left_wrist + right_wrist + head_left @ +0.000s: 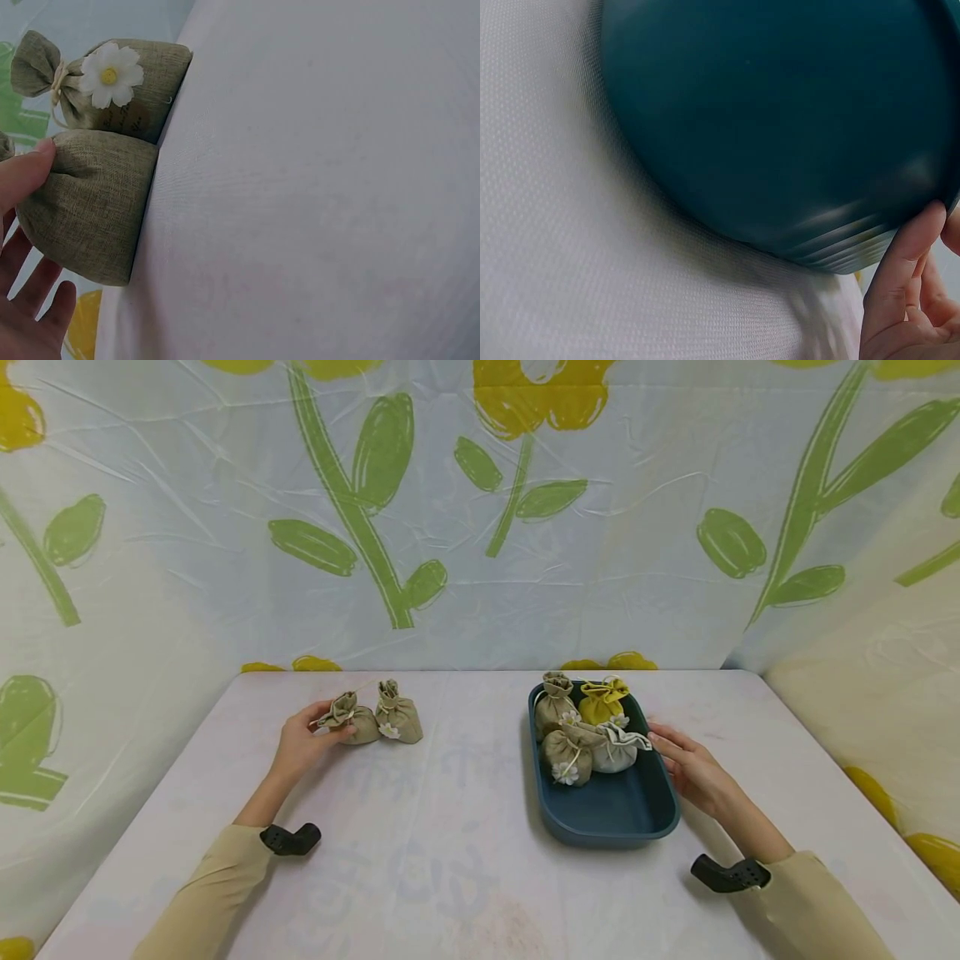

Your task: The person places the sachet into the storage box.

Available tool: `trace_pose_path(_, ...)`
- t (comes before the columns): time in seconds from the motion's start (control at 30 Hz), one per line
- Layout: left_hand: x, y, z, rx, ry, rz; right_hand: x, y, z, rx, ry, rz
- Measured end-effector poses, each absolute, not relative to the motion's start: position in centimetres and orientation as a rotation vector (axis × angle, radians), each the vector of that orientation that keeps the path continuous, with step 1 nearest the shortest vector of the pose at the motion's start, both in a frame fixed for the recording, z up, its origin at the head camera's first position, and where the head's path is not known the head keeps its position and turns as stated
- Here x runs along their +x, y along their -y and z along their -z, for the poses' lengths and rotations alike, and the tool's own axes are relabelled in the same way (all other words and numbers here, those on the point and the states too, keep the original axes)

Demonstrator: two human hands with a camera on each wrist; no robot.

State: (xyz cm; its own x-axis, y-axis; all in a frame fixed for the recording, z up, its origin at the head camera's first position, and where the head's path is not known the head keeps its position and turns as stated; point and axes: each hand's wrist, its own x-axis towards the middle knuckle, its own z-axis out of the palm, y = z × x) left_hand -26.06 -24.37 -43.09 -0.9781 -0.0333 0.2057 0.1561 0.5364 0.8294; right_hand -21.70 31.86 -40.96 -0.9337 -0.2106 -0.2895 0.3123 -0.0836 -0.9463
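My left hand pinches a small olive-brown drawstring sachet near its gathered neck, thumb in front and fingers behind. Seen from the left wrist, that sachet rests with its flat base at the tabletop. A second olive-brown sachet with a white flower stands right beside it. On the right side, my right hand grips the rim of a dark blue oval-cornered tub. The thumb presses the tub's outer wall in the right wrist view, and the other fingers are partly hidden at the rim.
Inside the tub's far half sit a yellow sachet, a whitish sachet and two brownish ones, the nearer brownish sachet bearing a white flower. A pale cloth covers the table. Behind it hangs a flower-print curtain.
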Motion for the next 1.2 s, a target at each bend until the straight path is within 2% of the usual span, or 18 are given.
trace_pose_path(0.8,-24.3,23.6,43.1,-0.127,2.461,1.215,-21.9,-31.9,41.1,0.093,-1.815,2.106)
trace_pose_path(1.2,-22.1,22.4,41.9,0.022,2.572,1.258,-21.8,-31.9,41.0,0.094,-1.823,2.108)
